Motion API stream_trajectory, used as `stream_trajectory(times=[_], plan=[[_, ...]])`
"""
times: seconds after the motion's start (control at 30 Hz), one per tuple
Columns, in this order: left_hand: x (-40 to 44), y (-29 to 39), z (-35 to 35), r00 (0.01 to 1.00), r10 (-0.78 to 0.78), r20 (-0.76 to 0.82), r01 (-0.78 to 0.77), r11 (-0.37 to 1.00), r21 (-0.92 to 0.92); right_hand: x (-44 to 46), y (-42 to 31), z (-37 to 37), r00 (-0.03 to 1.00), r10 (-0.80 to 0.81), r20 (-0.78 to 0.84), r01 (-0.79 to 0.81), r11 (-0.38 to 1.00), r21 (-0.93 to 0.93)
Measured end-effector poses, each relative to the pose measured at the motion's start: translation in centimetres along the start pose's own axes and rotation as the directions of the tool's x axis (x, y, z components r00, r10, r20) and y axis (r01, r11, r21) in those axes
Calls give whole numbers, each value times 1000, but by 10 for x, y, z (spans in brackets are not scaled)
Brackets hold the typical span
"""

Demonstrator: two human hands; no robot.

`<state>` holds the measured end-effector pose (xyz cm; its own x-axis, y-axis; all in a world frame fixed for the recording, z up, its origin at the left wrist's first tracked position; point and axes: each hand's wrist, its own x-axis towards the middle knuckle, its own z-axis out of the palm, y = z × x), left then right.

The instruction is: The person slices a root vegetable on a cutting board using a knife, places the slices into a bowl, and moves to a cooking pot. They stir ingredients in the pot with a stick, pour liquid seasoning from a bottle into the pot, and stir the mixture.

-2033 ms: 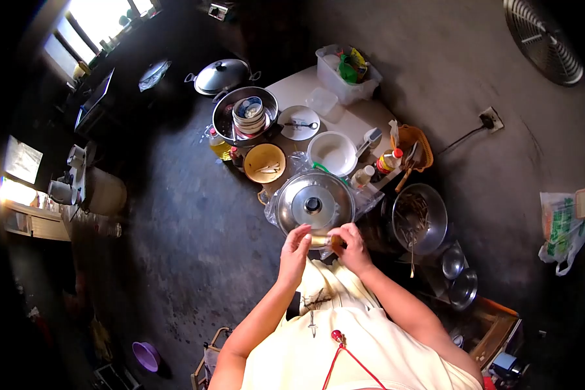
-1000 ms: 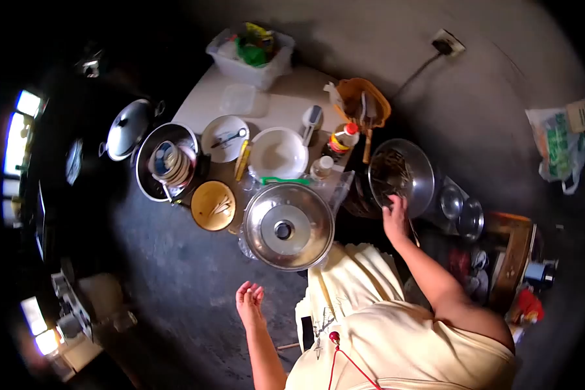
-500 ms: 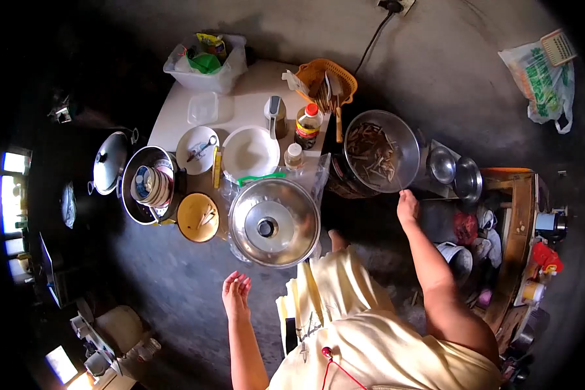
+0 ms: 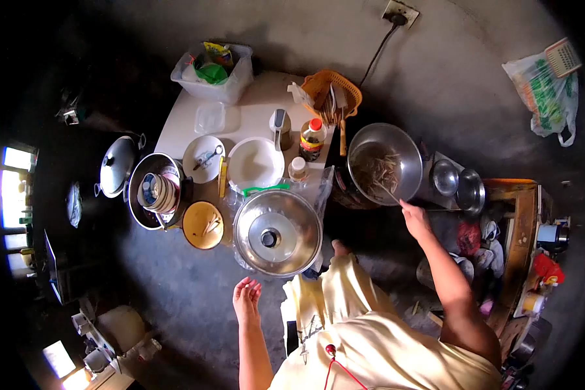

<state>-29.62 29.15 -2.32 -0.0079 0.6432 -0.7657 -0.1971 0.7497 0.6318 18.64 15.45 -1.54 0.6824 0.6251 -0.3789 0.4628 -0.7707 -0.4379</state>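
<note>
My right hand (image 4: 416,219) is closed round the end of a thin utensil (image 4: 389,194), whose far part reaches into the metal pan (image 4: 409,146). Brown strips of food (image 4: 378,170) lie in that pan. My left hand (image 4: 247,299) hangs below the table's near edge, fingers apart and slightly curled, holding nothing. Nearest to it is the round metal lid (image 4: 253,218) with a black knob, resting over clear plastic at the table's near edge.
On the table (image 4: 182,120) are a white bowl (image 4: 256,162), a plate (image 4: 192,156), a sauce bottle (image 4: 312,140), an orange basket (image 4: 315,81) and a yellow bowl (image 4: 203,225). A pot (image 4: 140,211) holds stacked bowls. Two small metal bowls (image 4: 444,178) stand right of the pan.
My hands parted from the near side of the lid. My right hand moved to the pan and now grips the utensil. My left hand dropped lower left. The camera view shifted.
</note>
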Motion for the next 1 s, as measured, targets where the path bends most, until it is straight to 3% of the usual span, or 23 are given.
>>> stream_trajectory(times=[0.1, 0.17, 0.2, 0.23, 0.3, 0.4, 0.43, 0.5, 0.63, 0.7, 0.73, 0.77, 0.8, 0.83, 0.9, 0.97, 1.0], plan=[[16, -1, 24, 1000, 10, 22, -11, 1000, 8, -30, 13, -4, 997, -67, -40, 73, 977, 199], [25, 1, 45, 998, 18, 55, -18, 1000, 10, -40, 2, -14, 949, 200, 243, -264, 925, 272], [29, 1, 57, 994, 42, 99, -43, 999, 12, -35, 19, -3, 963, 126, 239, -186, 952, 244], [32, 2, 69, 988, 65, 141, -68, 998, 13, -26, 38, 12, 982, 31, 186, -69, 977, 203], [38, 9, 96, 981, 66, 184, -73, 997, 31, -12, 28, 8, 994, 56, 92, -56, 998, -1], [47, 17, 131, 961, 100, 257, -125, 989, 84, 24, 37, 8, 997, 62, -40, -67, 988, -138], [50, 21, 142, 962, 100, 254, -125, 989, 85, 30, 36, 5, 997, 61, -37, -65, 988, -139], [53, 27, 166, 943, 161, 291, -212, 965, 152, 37, 32, -5, 981, 73, -178, -80, 996, -33], [81, 20, 202, 899, 240, 365, -330, 921, 207, 56, 33, -11, 968, 172, -182, -188, 979, -76], [94, 17, 218, 900, 226, 372, -333, 909, 252, 50, 33, -6, 994, 100, -44, -105, 988, -116], [102, 12, 227, 898, 261, 354, -364, 893, 264, 41, 26, -6, 999, -10, -48, 7, 998, -70], [110, 8, 233, 895, 295, 336, -393, 876, 279, 27, 22, -13, 1000, 29, -7, -30, 997, -71], [117, 5, 238, 903, 276, 329, -380, 870, 313, 14, 30, -11, 997, -52, -56, 51, 999, -18], [123, 3, 243, 906, 274, 322, -375, 872, 313, 1, 22, -20, 998, 55, 26, -57, 997, 56], [131, 0, 253, 896, 304, 324, -408, 850, 333, -24, 16, -25, 997, 16, 81, -26, 993, 119], [135, 3, 267, 901, 308, 304, -418, 803, 425, -25, 6, -31, 968, 138, 210, -132, 990, -42], [142, -1, 270, 876, 362, 318, -476, 748, 462, -20, -1, -33, 980, 96, 173, -80, 992, -92]])
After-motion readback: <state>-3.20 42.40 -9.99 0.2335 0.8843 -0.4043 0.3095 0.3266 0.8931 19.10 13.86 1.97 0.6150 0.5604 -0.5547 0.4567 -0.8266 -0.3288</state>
